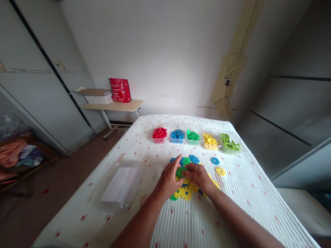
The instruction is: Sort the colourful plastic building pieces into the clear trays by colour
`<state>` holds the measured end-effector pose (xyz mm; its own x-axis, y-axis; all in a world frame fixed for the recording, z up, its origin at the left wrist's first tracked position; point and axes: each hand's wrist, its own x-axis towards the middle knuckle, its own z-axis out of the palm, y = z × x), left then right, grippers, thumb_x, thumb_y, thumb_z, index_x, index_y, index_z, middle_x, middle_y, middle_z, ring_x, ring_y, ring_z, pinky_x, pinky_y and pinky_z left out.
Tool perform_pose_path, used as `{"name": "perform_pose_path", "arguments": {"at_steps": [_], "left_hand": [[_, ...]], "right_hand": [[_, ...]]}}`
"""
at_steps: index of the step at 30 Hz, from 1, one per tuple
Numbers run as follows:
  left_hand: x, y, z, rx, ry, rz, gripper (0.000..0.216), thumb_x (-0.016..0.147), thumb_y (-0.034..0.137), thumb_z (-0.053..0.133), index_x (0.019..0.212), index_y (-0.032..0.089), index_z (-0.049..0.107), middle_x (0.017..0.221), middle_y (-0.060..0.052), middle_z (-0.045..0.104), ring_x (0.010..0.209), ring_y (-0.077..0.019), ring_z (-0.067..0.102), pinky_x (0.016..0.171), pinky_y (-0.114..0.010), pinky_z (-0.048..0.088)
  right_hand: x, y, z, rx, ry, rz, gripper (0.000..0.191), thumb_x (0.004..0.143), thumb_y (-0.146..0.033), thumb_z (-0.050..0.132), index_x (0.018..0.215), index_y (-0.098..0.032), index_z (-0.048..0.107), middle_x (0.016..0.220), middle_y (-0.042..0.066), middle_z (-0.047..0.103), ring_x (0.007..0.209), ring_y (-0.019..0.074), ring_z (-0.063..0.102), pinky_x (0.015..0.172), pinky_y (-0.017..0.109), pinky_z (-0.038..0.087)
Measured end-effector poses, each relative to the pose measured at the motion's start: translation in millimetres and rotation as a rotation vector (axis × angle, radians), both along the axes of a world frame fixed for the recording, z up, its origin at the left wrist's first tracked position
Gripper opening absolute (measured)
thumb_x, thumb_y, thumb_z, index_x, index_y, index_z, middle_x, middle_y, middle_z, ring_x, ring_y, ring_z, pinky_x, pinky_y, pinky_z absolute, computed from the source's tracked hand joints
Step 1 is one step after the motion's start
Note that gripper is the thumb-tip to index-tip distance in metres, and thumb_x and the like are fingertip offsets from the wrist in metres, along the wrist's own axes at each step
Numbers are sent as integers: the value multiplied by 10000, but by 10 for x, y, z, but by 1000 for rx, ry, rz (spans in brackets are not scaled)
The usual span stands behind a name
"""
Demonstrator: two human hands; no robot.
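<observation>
Over a pile of notched plastic discs at the middle of the table, my two hands are close together. Green notched discs [180, 172] lie between them; whether it is one or a small stack I cannot tell. My left hand [169, 179] grips them from the left, one finger pointing upward. From the right, my right hand [198, 175] pinches their edge, its fingers partly hidden. Yellow discs [186, 193] spread beneath both hands, mixed with blue and green ones. Just beyond lie blue discs [193, 158]. A single blue disc [214, 161] and a yellow disc [220, 171] sit apart to the right.
Along the far side stand clear tubs of red pieces [159, 133], blue discs [177, 135], green discs [193, 135], yellow discs [210, 141] and lime-green pieces [229, 143]. A clear tray [113, 203] with white paper [120, 184] lies left. Behind is a side table [121, 105] with a red bag [120, 90].
</observation>
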<state>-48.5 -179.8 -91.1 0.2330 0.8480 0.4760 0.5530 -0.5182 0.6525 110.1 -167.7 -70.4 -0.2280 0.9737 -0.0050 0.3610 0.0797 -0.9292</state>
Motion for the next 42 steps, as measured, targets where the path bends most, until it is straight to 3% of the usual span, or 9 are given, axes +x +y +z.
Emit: {"name": "perform_pose_path", "arguments": {"at_steps": [4, 9, 13, 16, 20, 23, 27, 36, 42], "left_hand": [[-30, 5, 21, -25, -32, 28, 831, 676, 130, 643, 1399, 270, 258, 1116, -48, 583, 990, -174, 569, 897, -328, 479], [-197, 100, 9, -39, -62, 186, 569, 763, 205, 583, 1305, 232, 413, 1077, -51, 606, 956, -159, 575, 884, -320, 476], [-323, 186, -68, -111, 5, 296, 435, 768, 180, 550, 1201, 208, 518, 982, -42, 631, 893, -155, 587, 841, -314, 482], [-353, 217, -119, -162, 52, 304, 394, 754, 156, 555, 1146, 199, 555, 982, -42, 635, 893, -155, 586, 836, -309, 479], [-331, 227, -114, -159, 99, 291, 348, 750, 140, 553, 1095, 179, 584, 1012, -56, 628, 914, -158, 575, 849, -300, 466], [-296, 236, -66, -174, 139, 292, 321, 755, 145, 549, 1072, 172, 597, 1003, -57, 624, 914, -161, 568, 862, -301, 456], [-220, 287, 17, -224, 206, 285, 323, 761, 163, 548, 1081, 171, 597, 1027, -60, 614, 935, -159, 563, 882, -286, 441], [15, 460, 263, -357, 526, 329, 301, 735, 351, 603, 980, 179, 634, 1043, -92, 602, 996, -227, 564, 837, -297, 451], [43, 589, 294, -424, 590, 324, 230, 717, 322, 607, 850, 152, 682, 978, -109, 624, 914, -226, 603, 796, -285, 464]], "right_hand": [[43, 167, 141, -9, -12, -30, 134, 658, -302, 588, 679, -170, 588, 524, -49, 505, 459, 84, 433, 449, 214, 347], [268, 794, 573, 376, -363, -302, 178, 716, -283, 551, 800, -170, 661, 610, 6, 629, 560, 133, 551, 557, 241, 406], [428, 1177, 692, 494, -553, -440, 345, 730, -329, 587, 1018, -153, 658, 832, 86, 708, 711, 185, 630, 655, 269, 439], [530, 1105, 576, 544, -595, -435, 302, 782, -335, 515, 972, -162, 674, 851, 85, 710, 731, 191, 642, 662, 267, 434], [758, 727, 277, 599, -644, -405, 288, 816, -329, 428, 764, -183, 670, 761, 62, 696, 649, 171, 628, 597, 244, 405], [990, 514, 32, 585, -679, -446, 308, 820, -353, 409, 741, -188, 657, 733, 58, 687, 594, 161, 612, 562, 239, 386], [1184, 467, -199, 595, -691, -472, 331, 826, -372, 385, 766, -190, 655, 792, 65, 694, 654, 170, 624, 599, 239, 399], [1135, 496, -279, 549, -744, -442, 314, 832, -354, 380, 785, -204, 652, 812, 59, 683, 682, 168, 605, 595, 242, 383], [1125, 474, -264, 553, -724, -443, 311, 819, -343, 383, 778, -209, 661, 795, 57, 684, 667, 171, 602, 586, 246, 384]]}}
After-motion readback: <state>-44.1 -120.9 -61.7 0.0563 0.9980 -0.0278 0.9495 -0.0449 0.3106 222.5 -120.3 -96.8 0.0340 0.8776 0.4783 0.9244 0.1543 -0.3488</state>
